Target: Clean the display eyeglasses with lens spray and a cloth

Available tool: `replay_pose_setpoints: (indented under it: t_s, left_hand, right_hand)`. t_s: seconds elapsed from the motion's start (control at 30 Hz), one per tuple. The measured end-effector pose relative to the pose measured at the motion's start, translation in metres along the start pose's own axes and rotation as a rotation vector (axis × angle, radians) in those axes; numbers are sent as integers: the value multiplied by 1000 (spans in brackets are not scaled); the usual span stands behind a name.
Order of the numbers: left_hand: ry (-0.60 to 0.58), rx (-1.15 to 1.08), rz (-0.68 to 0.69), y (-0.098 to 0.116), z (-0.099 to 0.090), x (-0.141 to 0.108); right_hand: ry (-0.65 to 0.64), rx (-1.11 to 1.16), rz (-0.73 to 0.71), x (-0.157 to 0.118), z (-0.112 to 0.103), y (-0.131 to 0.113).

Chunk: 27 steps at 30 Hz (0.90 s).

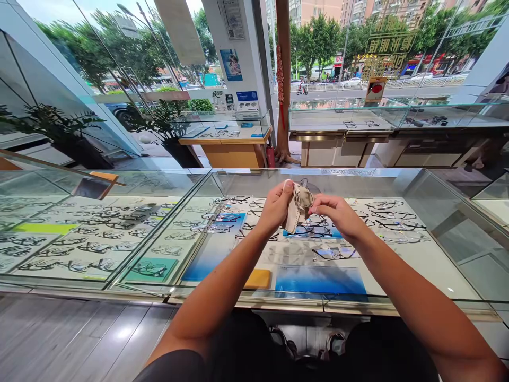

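Note:
Above the glass display case, my left hand [277, 204] pinches a beige cleaning cloth [293, 216] with a zigzag edge. The cloth is folded about one lens of a pair of eyeglasses [311, 187]. A clear lens and thin dark frame show at the cloth's upper right. My right hand [332, 211] closes thumb and fingers on the frame at the cloth's right edge. Most of the eyeglasses are hidden by cloth and fingers. Under the glass just below lie more eyeglasses [314, 229] on a blue card.
The glass display case [324, 305] spans the front, holding rows of eyeglasses, blue cards [322, 281] and an orange-yellow case [257, 279]. At left, a tilted mirror [95, 185] stands on the glass. Farther back are other display cases [230, 139], potted plants and a wooden post [283, 79].

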State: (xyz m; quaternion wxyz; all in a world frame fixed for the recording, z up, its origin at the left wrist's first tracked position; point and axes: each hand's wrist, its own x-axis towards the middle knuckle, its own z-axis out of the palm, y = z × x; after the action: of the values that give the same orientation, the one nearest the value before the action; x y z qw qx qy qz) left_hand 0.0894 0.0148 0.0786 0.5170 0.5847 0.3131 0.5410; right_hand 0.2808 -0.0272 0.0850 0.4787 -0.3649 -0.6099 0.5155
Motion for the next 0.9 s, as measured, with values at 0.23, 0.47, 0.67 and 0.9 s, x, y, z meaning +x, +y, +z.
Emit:
replay_pose_setpoints:
  t_s: [0.23, 0.47, 0.67, 0.9]
  left_hand:
    - [-87, -162, -119, -4, -8, 6]
    - [-129, -199, -184, 1, -8, 3]
    - [-168, -189, -170, 4, 3, -6]
    - [-14, -120, -22, 0, 10, -8]
  right_hand:
    - [111, 24, 11, 1, -1, 0]
    - [125, 55, -8, 1, 1, 1]
    - [55, 51, -11, 1, 3, 4]
    - [-70, 47, -3, -1, 11, 6]
